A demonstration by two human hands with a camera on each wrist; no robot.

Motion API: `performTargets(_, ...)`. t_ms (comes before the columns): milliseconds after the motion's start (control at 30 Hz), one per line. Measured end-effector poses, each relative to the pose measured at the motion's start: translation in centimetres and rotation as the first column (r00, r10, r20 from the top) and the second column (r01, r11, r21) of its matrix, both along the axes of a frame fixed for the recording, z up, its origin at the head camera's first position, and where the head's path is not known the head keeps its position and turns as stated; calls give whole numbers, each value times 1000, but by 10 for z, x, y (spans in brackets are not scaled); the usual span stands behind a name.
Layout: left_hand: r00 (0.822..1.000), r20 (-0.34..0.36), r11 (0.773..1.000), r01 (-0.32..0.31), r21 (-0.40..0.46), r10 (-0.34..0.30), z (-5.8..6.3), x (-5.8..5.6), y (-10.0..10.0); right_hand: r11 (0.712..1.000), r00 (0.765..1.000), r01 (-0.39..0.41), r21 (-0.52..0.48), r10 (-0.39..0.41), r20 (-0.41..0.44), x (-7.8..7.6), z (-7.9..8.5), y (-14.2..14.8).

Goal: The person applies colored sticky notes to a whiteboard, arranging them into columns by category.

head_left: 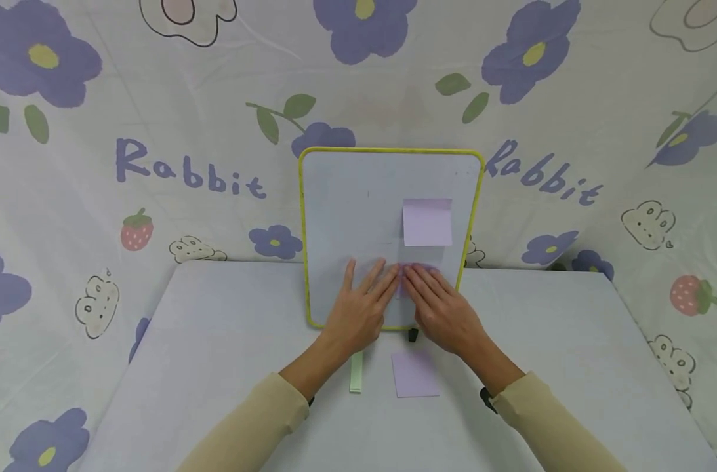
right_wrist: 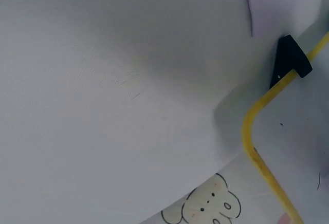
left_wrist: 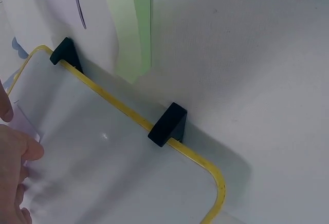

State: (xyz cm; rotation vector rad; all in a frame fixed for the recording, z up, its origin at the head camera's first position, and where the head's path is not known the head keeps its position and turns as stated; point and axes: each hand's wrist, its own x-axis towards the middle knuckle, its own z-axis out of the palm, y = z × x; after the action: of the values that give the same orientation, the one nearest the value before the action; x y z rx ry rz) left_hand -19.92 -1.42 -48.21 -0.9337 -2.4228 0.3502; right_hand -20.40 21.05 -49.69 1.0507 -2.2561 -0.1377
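Observation:
A whiteboard (head_left: 352,210) with a yellow rim stands upright on the table. One purple sticky note (head_left: 427,223) is stuck on its right half. Just below, a second purple sticky note (head_left: 401,287) lies against the board, mostly hidden by the hands. My left hand (head_left: 358,311) presses that lower note's left side with outstretched fingers; in the left wrist view, the note's corner (left_wrist: 24,124) shows beside the fingers. Over its upper right part, my right hand (head_left: 447,314) lies with straight fingers. Only a fingertip (right_wrist: 285,219) appears in the right wrist view.
On the table (head_left: 234,341), in front of the board, lie a purple sticky pad (head_left: 416,375) and a narrow light green strip or pad (head_left: 356,373). Black feet (left_wrist: 168,125) hold the board's lower edge. A patterned cloth (head_left: 204,118) hangs behind.

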Motion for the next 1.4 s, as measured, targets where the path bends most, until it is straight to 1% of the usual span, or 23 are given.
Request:
performTargets(167, 1000, 3, 1000, 3, 5, -3, -1, -1, 1, 1000, 1000, 21, 13, -21, 17, 1, 1, 6)
performTargets(433, 999, 31, 999, -28, -41, 29, 0, -1, 1, 998, 998, 54, -24, -54, -11, 2, 2, 18)
performTargets(700, 999, 38, 999, -34, -41, 35, 0, -1, 1, 994, 994, 98, -41, -96, 52, 5, 3, 32)
performTargets(900, 998, 55, 998, -34, -46, 36, -1, -1, 2, 991, 990, 125, -38, -122, 74, 8, 3, 32)
performTargets(1000, 999, 45, 999, -28, -41, 30, -2, 0, 2, 991, 992, 122, -47, -120, 48, 8, 2, 29)
performTargets(1167, 999, 26, 999, -20, -27, 21, -2, 1, 3, 997, 998, 62, -53, -63, -11, 5, 1, 21)
performTargets(1233, 999, 26, 1000, -19, -23, 19, -3, 1, 3, 998, 999, 43, -48, -44, -18, 4, 2, 17)
performTargets(1400, 1000, 26, 1000, -13, -7, 13, -2, 2, 3, 999, 999, 33, -33, -34, -14, 1, 3, 8)
